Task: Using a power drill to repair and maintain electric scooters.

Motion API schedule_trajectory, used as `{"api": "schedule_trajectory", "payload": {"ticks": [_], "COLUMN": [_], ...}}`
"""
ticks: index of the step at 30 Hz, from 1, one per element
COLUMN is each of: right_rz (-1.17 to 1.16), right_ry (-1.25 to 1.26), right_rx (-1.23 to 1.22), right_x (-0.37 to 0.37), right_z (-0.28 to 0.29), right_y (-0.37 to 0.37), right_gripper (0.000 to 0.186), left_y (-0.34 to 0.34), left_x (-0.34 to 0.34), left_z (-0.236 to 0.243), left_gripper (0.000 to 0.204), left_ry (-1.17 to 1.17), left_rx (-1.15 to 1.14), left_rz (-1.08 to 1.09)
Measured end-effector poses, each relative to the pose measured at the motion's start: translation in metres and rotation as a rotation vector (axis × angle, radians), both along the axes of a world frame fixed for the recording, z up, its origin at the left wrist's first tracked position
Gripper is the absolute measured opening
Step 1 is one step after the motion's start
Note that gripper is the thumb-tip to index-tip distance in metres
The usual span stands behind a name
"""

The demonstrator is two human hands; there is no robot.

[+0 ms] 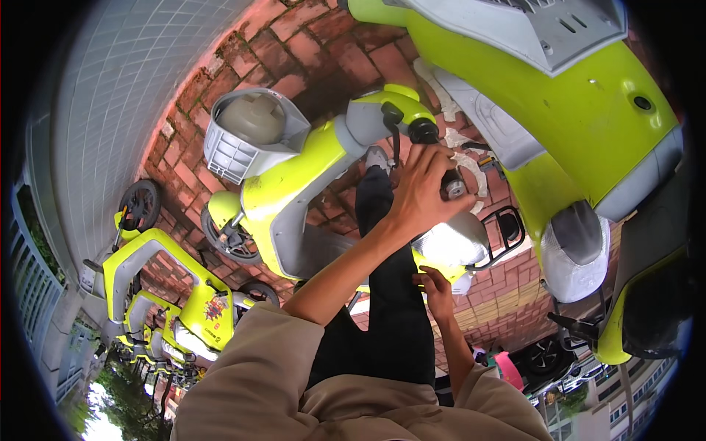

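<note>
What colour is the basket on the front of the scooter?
The plastic front basket is light grey, seen best in the head view.

Hiding most of a round grey part [454,188] under the left hand [421,192]; right hand [437,288] fingertips tucking behind the dark trouser leg [393,294].

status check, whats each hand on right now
Left hand wrapped over the scooter's handlebar grip. Right hand resting by the grey seat. Second yellow-green scooter crowding close on the right.
</note>
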State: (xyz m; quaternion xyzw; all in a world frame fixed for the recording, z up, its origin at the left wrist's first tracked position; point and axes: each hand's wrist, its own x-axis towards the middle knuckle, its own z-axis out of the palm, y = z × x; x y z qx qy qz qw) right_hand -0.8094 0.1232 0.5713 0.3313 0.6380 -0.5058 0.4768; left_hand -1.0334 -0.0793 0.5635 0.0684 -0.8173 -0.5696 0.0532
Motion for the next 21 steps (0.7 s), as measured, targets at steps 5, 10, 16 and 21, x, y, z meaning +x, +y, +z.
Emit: {"api": "schedule_trajectory", "payload": {"ticks": [5, 10, 16, 21], "right_rz": [-0.118, -0.232, -0.309, -0.407], "right_ry": [-0.040, -0.054, -0.082, -0.006], "right_rx": [-0.016, -0.026, 0.046, 0.049], "right_x": [0.009, 0.041, 0.212, 0.276], "right_z": [-0.014, -0.021, 0.024, 0.039], "right_y": [0.003, -0.012, -0.006, 0.001], "right_gripper": [0.034, 0.039, 0.040, 0.038], "left_y": [-0.004, -0.048, 0.029, 0.052], "left_x": [-0.006, -0.072, 0.013, 0.004], "left_z": [-0.012, -0.030, -0.019, 0.012], "left_gripper": [0.025, 0.023, 0.028, 0.069], "left_ry": [-0.120, -0.303, -0.593, -0.903], "left_rx": [0.121, 0.156, 0.079, 0.160], "left_rz": [0.150, 0.276, 0.136, 0.353]}}
